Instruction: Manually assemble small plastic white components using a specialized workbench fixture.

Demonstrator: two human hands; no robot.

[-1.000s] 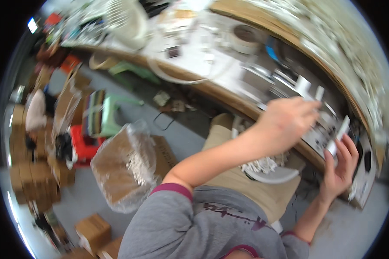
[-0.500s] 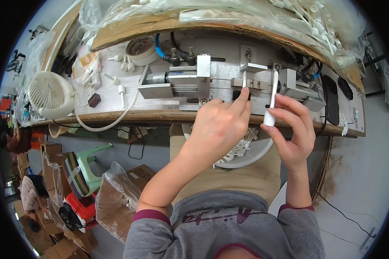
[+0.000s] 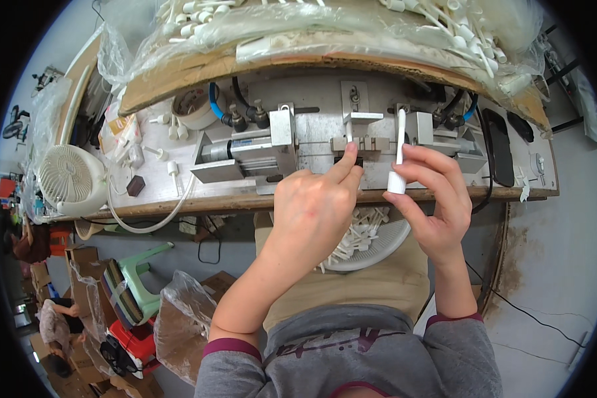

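Observation:
In the head view my right hand [image 3: 438,199] pinches a white plastic applicator [image 3: 397,180], a ribbed cap with a long stem, by its cap. Its stem points away from me, the tip beside the right metal clamp. My left hand [image 3: 318,205] has its index finger and thumb close together at the near end of a white plastic stick [image 3: 349,128]. That stick stands at a small notched metal block [image 3: 365,144], below a flat metal plate [image 3: 366,117]. The fingers hide its lower end.
A metal cylinder fixture [image 3: 249,146] stands left of the block, another metal clamp [image 3: 431,129] to the right. A basket [image 3: 395,245] of white parts rests at my lap. A white fan [image 3: 69,178], tape roll [image 3: 198,106] and black phone [image 3: 497,147] are on the bench. Cardboard [image 3: 312,63] overhangs behind.
The bench has shifted left and slightly down in view as the head moved. Both hands keep nearly the same pose, the right still with the applicator, the left still at the stick.

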